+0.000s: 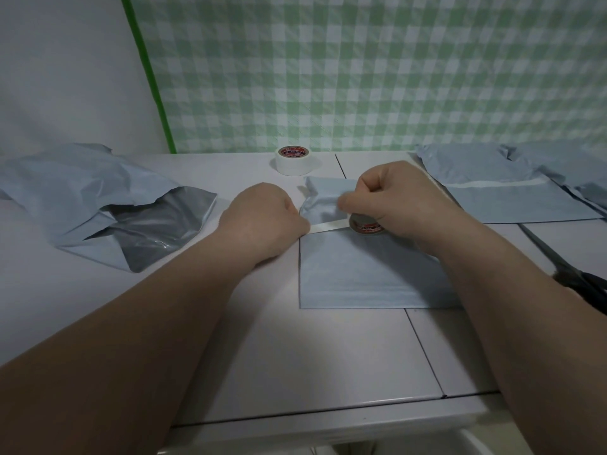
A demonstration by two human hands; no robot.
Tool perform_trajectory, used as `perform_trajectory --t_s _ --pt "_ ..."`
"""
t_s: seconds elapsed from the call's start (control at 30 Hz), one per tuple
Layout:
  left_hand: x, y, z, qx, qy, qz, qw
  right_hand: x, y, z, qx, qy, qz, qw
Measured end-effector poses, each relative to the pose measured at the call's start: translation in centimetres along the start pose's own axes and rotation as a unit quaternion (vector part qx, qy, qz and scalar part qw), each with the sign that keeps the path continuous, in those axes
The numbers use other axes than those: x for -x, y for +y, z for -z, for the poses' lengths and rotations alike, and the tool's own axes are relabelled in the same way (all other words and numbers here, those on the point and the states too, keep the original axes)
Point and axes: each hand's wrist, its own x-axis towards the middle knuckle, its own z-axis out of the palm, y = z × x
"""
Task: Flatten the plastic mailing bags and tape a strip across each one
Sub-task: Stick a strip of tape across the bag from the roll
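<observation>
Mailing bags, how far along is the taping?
The bags on the right lie flat, the top one showing a white strip. The left hand holds tape stretched from the roll in the right hand across the middle bag. The crumpled bags on the left remain.

On the white worktop (289, 356) a pale blue mailing bag (361, 274) lies flat, its far flap still rumpled. The left hand (262, 218) pinches the free end of a white tape strip (328, 227) at the bag's left edge, while the right hand (394, 201) grips the tape roll (366, 226) over the bag, with the strip stretched between them. A second roll (295, 160) stands behind. Crumpled bags (98, 205) lie at the left, taped bags (509, 195) at the right beside black scissors (584, 284). A green checked cloth (361, 70) hangs behind.
</observation>
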Motion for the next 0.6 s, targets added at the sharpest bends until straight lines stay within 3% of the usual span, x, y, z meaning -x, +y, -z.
perform_trajectory --t_s 0.43,0.6 --pt "0.14 0.14 0.05 -0.049 0.016 -0.013 0.999 -0.4 0.8 -0.36 -0.011 -0.016 -0.02 1.0" --pt "0.87 0.07 0.16 -0.009 0.127 -0.064 0.99 -0.26 0.66 -0.33 -0.001 -0.018 -0.022 1.0"
